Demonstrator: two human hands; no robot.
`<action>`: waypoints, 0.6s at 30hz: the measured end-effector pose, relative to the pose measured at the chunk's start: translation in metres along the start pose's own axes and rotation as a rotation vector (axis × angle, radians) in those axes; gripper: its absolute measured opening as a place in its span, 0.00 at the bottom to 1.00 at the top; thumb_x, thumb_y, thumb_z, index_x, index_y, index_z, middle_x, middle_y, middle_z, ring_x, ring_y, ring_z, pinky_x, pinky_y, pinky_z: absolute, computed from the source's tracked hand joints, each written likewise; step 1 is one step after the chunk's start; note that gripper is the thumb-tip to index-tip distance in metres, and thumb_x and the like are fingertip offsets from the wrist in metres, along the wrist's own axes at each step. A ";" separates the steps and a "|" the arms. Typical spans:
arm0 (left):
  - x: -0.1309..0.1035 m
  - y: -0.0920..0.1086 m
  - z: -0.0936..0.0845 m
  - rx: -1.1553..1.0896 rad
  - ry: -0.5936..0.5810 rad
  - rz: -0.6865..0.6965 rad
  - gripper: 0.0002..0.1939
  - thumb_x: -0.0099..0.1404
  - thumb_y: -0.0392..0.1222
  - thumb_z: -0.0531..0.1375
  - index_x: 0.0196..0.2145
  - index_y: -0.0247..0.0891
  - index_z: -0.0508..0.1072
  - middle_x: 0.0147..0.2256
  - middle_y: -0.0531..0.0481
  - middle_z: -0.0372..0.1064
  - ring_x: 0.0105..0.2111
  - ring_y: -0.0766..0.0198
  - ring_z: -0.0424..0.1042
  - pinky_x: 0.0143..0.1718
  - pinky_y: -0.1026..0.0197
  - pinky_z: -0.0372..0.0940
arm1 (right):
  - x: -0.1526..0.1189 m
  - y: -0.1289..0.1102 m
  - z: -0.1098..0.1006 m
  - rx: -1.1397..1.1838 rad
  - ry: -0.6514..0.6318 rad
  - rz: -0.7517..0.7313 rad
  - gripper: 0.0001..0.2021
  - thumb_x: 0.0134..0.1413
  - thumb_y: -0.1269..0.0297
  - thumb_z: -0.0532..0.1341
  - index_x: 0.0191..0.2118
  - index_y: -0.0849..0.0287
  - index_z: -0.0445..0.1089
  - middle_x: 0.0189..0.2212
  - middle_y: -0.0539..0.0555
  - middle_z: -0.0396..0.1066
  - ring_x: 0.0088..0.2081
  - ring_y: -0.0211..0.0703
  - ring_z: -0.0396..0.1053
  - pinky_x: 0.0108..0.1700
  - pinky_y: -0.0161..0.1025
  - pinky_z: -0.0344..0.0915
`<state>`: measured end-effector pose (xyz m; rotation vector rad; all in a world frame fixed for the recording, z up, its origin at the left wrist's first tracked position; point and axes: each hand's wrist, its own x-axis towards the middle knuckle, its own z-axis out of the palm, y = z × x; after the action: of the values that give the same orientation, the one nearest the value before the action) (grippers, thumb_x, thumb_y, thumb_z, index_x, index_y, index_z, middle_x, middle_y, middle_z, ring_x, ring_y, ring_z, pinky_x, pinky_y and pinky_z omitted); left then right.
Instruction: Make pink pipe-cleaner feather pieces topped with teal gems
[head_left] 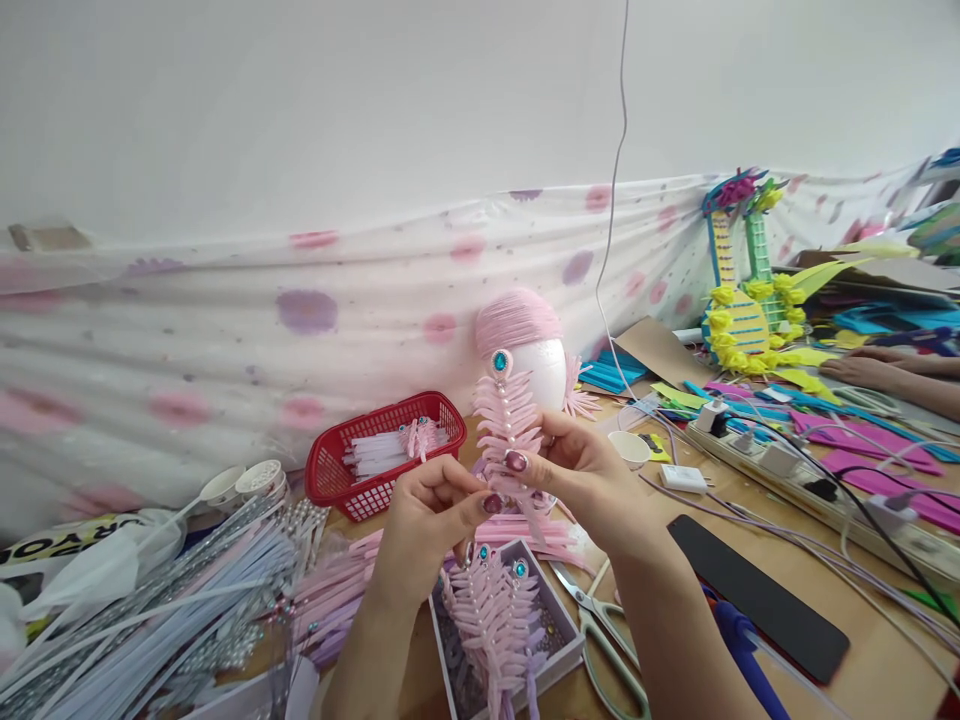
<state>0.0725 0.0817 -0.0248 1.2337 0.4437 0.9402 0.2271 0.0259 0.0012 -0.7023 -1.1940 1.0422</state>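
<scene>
A pink feather-shaped craft ornament point(508, 415), with a row of white pearls and a blue gem at its tip, stands upright between my hands. My right hand point(581, 470) pinches its lower part, thumb in front. Thumb and forefinger of my left hand point(439, 505) are pressed together at its lower left edge; what lies between them is too small to make out. Just below is a white box point(574, 648) with several similar pink ornaments point(487, 620) in it. A white foam head point(546, 365) wrapped in pink strands stands behind.
A red basket point(324, 470) of white sticks stands left of centre, with pipe cleaners point(202, 590) in front. Scissors point(611, 640), a black phone point(757, 595), a blue glue gun point(739, 650) and a power strip point(787, 480) lie right. Another person's hands point(862, 370) rest far right.
</scene>
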 end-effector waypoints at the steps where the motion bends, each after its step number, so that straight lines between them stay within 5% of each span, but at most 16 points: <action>1: 0.000 0.000 -0.001 0.019 -0.013 0.016 0.21 0.45 0.51 0.74 0.21 0.34 0.70 0.10 0.59 0.60 0.08 0.76 0.53 0.10 0.72 0.47 | 0.000 0.000 0.000 -0.006 -0.003 0.003 0.11 0.46 0.63 0.72 0.33 0.58 0.71 0.29 0.50 0.75 0.33 0.37 0.72 0.35 0.34 0.68; 7: -0.001 -0.005 0.000 -0.121 -0.162 -0.088 0.21 0.62 0.56 0.62 0.25 0.35 0.68 0.10 0.59 0.58 0.08 0.75 0.52 0.09 0.73 0.46 | 0.000 0.000 0.001 0.020 -0.071 -0.009 0.10 0.47 0.63 0.71 0.33 0.58 0.71 0.30 0.50 0.76 0.32 0.37 0.73 0.37 0.36 0.70; 13: 0.001 -0.023 0.006 -0.532 -0.535 -0.209 0.15 0.67 0.51 0.58 0.29 0.37 0.68 0.10 0.63 0.53 0.06 0.76 0.40 0.06 0.73 0.51 | -0.001 0.003 -0.001 0.025 -0.046 -0.028 0.11 0.48 0.62 0.71 0.37 0.58 0.74 0.32 0.51 0.77 0.35 0.39 0.74 0.39 0.37 0.71; 18: -0.003 -0.020 0.017 -0.740 -0.553 -0.289 0.13 0.66 0.46 0.60 0.28 0.36 0.73 0.11 0.63 0.51 0.07 0.77 0.39 0.06 0.77 0.52 | -0.002 0.004 -0.002 0.025 -0.008 -0.050 0.09 0.49 0.64 0.71 0.37 0.58 0.73 0.33 0.51 0.77 0.34 0.38 0.74 0.38 0.34 0.70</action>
<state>0.0906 0.0685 -0.0385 0.6717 -0.1666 0.4112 0.2273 0.0259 -0.0039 -0.6468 -1.1982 1.0177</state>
